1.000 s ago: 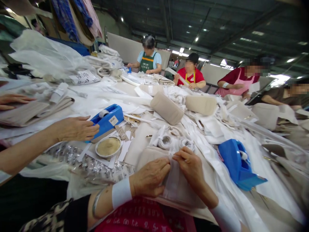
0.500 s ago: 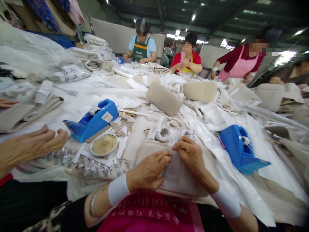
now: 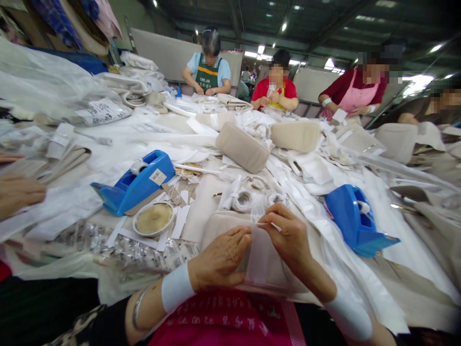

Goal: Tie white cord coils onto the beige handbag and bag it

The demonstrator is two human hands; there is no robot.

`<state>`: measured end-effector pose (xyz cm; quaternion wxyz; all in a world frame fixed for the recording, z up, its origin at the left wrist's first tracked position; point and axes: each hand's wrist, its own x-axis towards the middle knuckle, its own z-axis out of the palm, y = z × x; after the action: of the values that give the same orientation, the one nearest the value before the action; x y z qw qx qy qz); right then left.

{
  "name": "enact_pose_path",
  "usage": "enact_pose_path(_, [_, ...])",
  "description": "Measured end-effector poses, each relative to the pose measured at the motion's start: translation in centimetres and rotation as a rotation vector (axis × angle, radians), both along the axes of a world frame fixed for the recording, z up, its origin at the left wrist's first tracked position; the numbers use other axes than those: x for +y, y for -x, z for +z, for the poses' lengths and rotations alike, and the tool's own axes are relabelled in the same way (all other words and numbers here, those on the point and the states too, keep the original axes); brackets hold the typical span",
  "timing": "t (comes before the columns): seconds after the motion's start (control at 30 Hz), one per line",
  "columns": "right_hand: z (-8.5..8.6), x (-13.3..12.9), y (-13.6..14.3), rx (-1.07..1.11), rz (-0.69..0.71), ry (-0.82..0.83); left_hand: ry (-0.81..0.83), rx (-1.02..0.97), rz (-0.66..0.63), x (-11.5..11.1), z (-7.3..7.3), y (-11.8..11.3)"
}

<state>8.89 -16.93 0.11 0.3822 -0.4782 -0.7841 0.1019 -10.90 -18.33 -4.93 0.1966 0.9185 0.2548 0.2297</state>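
At near centre, translucent strip [image 3: 258, 257] pinched by right hand [image 3: 290, 235]; beige bag [image 3: 279, 271] touched by left hand [image 3: 221, 254], fingers together, grip unclear.

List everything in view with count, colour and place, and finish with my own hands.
Padded piece: one, beige, under your hands
Translucent strip: one, whitish, over that piece
Coils: two, white, just beyond
Tape dispensers: two, blue, left and right
Round tub: one, white, tan contents, beside left dispenser
Padded blocks: two, beige, centre
Plastic bag: one, whitish, handwritten label, far left
Hanging garments: several, blue, brown, pink, top left
Co-workers: four, variously dressed, far side
Wristbands: two, pale blue, your wrists
Left hand: one, bare, on piece
Right hand: one, bare, pinching strip
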Motion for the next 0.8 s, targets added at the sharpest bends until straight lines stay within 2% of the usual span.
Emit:
enact_pose_path(0.2, [-2.3,2.0,0.3,-0.062,-0.081,0.073,0.071,-0.036,0.027,-0.5,0.3,0.2])
enact_pose_path(0.37, [-2.3,1.9,0.3,-0.135,-0.105,0.071,0.073,-0.002,0.019,-0.5,0.7,0.3])
enact_pose_path(0.8, [-2.6,1.8,0.0,-0.023,-0.108,0.065,0.088,0.024,-0.031,-0.1,0.6,0.8])
